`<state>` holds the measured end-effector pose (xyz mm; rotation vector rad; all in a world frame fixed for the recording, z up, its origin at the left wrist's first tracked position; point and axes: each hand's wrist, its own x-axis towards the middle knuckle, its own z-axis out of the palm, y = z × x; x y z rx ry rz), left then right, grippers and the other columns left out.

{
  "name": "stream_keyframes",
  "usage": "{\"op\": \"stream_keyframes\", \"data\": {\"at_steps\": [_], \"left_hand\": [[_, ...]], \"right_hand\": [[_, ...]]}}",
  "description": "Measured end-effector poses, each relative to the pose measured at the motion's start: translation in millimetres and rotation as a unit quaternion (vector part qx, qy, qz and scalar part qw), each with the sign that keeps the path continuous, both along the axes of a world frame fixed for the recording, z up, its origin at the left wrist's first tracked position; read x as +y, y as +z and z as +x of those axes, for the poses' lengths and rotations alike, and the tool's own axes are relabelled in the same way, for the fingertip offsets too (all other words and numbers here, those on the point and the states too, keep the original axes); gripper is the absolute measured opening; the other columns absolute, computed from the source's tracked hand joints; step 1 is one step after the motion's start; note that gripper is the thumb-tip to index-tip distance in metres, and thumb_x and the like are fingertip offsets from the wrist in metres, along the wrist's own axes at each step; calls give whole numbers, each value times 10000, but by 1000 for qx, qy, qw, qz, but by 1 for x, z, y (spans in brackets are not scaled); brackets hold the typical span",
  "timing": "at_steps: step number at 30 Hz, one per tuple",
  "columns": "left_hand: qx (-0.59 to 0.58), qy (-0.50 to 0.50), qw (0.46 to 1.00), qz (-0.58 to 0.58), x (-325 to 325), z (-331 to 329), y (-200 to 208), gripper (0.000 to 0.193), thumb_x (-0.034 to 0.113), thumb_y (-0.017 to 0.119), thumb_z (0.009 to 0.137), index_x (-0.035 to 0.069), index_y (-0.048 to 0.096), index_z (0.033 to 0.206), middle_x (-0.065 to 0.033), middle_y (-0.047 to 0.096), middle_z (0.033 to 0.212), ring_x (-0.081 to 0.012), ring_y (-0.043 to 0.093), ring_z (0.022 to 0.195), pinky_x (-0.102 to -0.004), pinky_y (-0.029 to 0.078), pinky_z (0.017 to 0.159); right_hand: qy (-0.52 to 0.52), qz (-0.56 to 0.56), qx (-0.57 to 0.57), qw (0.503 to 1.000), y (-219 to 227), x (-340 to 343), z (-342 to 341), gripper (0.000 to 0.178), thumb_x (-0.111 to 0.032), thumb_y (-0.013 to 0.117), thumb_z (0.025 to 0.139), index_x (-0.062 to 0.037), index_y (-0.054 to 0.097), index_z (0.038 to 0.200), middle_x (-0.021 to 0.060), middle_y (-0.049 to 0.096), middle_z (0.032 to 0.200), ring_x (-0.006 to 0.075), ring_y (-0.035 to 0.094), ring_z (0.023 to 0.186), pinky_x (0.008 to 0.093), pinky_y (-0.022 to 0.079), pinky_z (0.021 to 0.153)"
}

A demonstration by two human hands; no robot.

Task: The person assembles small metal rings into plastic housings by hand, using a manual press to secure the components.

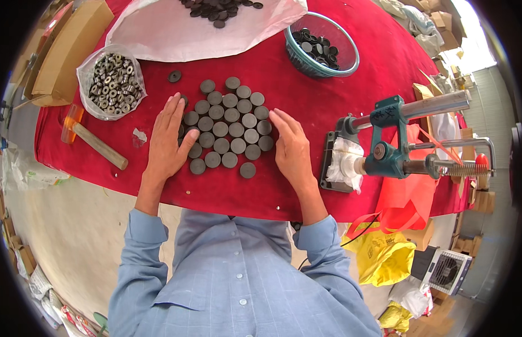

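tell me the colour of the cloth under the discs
Red cloth, under the dark grey discs; seen in the head view.

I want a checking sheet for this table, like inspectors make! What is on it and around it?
Surface: red cloth over the table.
Job's things: dark grey round discs lying flat, packed close in rows between the hands; one stray disc apart.
Clutter: plastic bag of small metal rings, hammer with an orange head, teal basket of dark pieces, white bag with more discs, teal hand press, cardboard boxes.
Grips: left hand and right hand open, flat, at the sides of the disc cluster.
Cables: thin black cord below the table edge.
Surroundings: yellow bags, white fan, concrete floor.
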<state>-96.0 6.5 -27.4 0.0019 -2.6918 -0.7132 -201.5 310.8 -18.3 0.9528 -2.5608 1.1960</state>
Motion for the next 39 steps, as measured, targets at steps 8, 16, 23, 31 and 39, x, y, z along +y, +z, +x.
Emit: {"op": "stream_keyframes", "data": {"at_steps": [8, 16, 23, 31, 39], "left_hand": [[13, -5, 1000, -14, 2, 0, 1, 706, 363, 612, 1088, 22, 400, 1669, -175, 384, 1741, -385, 365, 1603, -493, 318, 1295], [6, 7, 1000, 2, 2, 1, 3, 750, 434, 636, 1076, -11, 419, 1640, -192, 405, 1719, -395, 374, 1595, -515, 325, 1286], [12, 6, 1000, 9, 3, -1, 4, 745, 418, 651, 1065, -13, 431, 1632, -190, 421, 1709, -394, 393, 1584, -525, 339, 1273], [18, 6, 1000, -4, 2, 0, 4, 739, 421, 640, 1069, -25, 437, 1622, -201, 423, 1704, -400, 399, 1578, -525, 339, 1270], [18, 6, 999, 29, 2, 0, 2, 715, 405, 634, 1078, -27, 446, 1615, -201, 443, 1693, -412, 414, 1564, -527, 339, 1267]], "right_hand": [[18, 139, 161, 977, 7, -20, 21, 500, 53, 670, 835, -92, 753, 1307, 103, 639, 1464, 329, 581, 1350, 483, 445, 1132], [4, 210, 178, 961, 14, -34, 25, 470, 9, 689, 842, -121, 754, 1289, 47, 660, 1410, 264, 592, 1315, 527, 391, 1151], [-18, 231, 176, 957, 15, -40, 22, 487, -9, 705, 814, -121, 752, 1286, 44, 663, 1338, 265, 600, 1278, 552, 372, 1154], [-12, 209, 186, 960, 11, -45, 17, 437, -17, 700, 812, -95, 764, 1237, 48, 675, 1357, 262, 606, 1279, 540, 381, 1130], [35, 127, 194, 972, 10, -40, 34, 324, -68, 715, 848, -37, 762, 1167, 34, 690, 1276, 221, 619, 1233, 477, 403, 1081]]}}
